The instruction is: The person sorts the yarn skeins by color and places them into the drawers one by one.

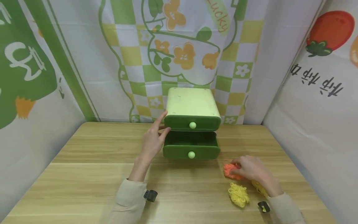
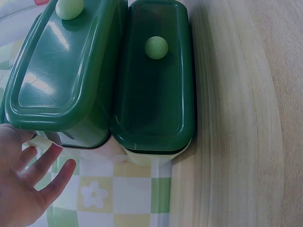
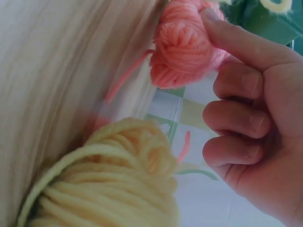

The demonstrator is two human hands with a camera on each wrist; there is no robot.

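Note:
A small two-drawer cabinet (image 1: 191,101) with a pale yellow-green top stands at the back of the table. Its lower drawer (image 1: 177,152) is pulled out, its inside partly in view, while the upper drawer (image 1: 179,123) sits flush. At the cabinet's left side, my left hand (image 1: 151,141) touches the edge with outstretched fingers, holding nothing. To the right of the drawers, my right hand (image 1: 251,168) pinches a coral yarn bundle (image 1: 229,171) close over the table. In the right wrist view, several fingers (image 3: 236,118) are curled beside the coral yarn.
One yellow yarn bundle (image 1: 238,195) lies just in front of the coral one. A second yellow bundle (image 1: 259,188) is partly hidden under my right wrist. Printed curtains (image 1: 134,62) enclose the wooden table (image 1: 92,174) at the back and both sides.

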